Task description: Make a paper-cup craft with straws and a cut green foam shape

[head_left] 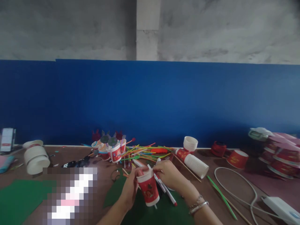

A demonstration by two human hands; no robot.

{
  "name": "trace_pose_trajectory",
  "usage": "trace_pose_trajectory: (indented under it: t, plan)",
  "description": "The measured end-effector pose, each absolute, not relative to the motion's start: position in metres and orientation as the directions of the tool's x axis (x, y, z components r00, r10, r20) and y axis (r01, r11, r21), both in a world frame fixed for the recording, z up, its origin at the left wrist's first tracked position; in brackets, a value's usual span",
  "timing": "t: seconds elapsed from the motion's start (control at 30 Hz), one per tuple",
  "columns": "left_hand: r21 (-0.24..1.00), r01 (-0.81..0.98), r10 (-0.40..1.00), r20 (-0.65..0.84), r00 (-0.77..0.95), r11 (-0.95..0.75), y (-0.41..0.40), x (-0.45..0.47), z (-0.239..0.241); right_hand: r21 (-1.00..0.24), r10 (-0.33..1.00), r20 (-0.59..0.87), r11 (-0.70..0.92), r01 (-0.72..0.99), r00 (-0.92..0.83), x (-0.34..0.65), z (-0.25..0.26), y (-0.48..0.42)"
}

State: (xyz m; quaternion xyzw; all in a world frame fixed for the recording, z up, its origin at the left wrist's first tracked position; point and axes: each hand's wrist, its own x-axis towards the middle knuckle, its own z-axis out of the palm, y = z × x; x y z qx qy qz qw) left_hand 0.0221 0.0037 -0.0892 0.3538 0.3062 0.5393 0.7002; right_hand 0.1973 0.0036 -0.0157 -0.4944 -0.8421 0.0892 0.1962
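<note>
Brown bench point(234, 182), cluttered. Behind it a blue wall panel point(164, 103), with grey concrete wall point(70, 28) above that

Reference = the red cup point(148, 189) I'm holding, low centre of view, tilted, over a green sheet point(164, 214) that lies on the bench

Hands:
- left hand point(130, 189): wrapped round the left side of the red cup, fingers curled shut on it
- right hand point(168, 175): at the upper right of the red cup, fingertips bunched together on its rim. Can't tell whether they also pinch a thin stick there
- bracelets point(198, 204) on my right wrist, right of and below the red cup
- white pen point(167, 192) with a red tip runs just right of the red cup, under my right hand

Around the red cup:
- behind it: pile of coloured sticks point(142, 153)
- behind and left: a cluster of decorated cups point(114, 151)
- behind and right: a stack of white cups point(195, 164) on its side, and one upright white cup point(190, 143) past that
- right: green stick point(221, 193) flat on the bench, then a looped white cable point(236, 187)
- far right: white box point(280, 207), with a tilted red bowl point(237, 158) behind it
- far left: big white cups point(36, 159) and a phone point(7, 139) at the bench edge
</note>
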Motion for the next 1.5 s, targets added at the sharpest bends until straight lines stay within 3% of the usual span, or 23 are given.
trace_pose_trajectory:
  t: [0.3,0.47,0.53,0.73,0.9,1.07,1.5]
  plan:
    - [0.836,-0.519,0.957,-0.024,0.289,0.178,0.001,0.018,-0.084,-0.290,0.899,0.087,0.435,0.853,-0.429,0.195,-0.020,-0.002]
    - [0.827,-0.531,0.952,-0.014,0.306,0.183,0.001,0.019,-0.079,-0.606,0.904,0.119,0.394,0.691,-0.412,0.189,-0.008,-0.013]
    - [0.819,-0.551,0.957,0.011,0.290,0.158,0.002,0.021,-0.078,-0.678,0.902,0.123,0.381,0.629,-0.414,0.185,-0.005,-0.016]
    - [0.862,-0.507,0.987,0.065,0.144,0.017,0.003,0.030,-0.080,-0.641,0.900,0.184,0.415,0.646,-0.396,0.168,-0.020,-0.014]
    - [0.815,-0.578,0.961,0.123,0.249,0.045,0.000,0.026,-0.089,-0.730,0.892,0.288,0.440,0.523,-0.348,0.168,-0.020,-0.006]
    - [0.943,-0.332,0.934,0.095,0.345,0.027,-0.001,0.027,-0.097,-0.737,0.915,0.331,0.402,0.542,-0.229,0.175,-0.013,-0.001]
    - [0.965,-0.241,0.981,0.137,0.139,-0.101,0.000,0.033,-0.108,-0.735,0.880,0.386,0.474,0.485,-0.276,0.180,-0.017,0.001]
